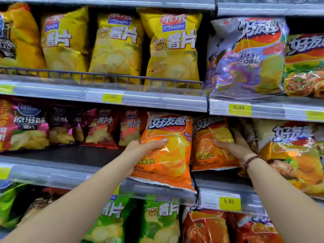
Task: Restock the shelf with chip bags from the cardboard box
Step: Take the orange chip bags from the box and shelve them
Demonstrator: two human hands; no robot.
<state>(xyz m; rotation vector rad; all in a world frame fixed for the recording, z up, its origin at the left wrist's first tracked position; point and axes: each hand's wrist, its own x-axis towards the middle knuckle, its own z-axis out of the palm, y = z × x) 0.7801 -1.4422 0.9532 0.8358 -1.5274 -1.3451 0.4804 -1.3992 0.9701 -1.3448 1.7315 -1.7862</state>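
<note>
My left hand (pixel 140 151) grips an orange chip bag (pixel 168 155) by its left side and holds it upright at the front of the middle shelf (pixel 52 174); its bottom edge hangs over the shelf rail. My right hand (pixel 233 146), with a bead bracelet on the wrist, grips a second orange chip bag (pixel 210 155) that stands on the shelf just to the right, fingers wrapped behind its right edge. No cardboard box is in view.
Yellow chip bags (pixel 119 46) fill the top shelf behind a wire rail. Red and purple bags (pixel 98 128) stand at the left of the middle shelf, with dark bare shelf in front. A large bag (pixel 294 155) leans at the right. Green and red bags (pixel 157 223) sit below.
</note>
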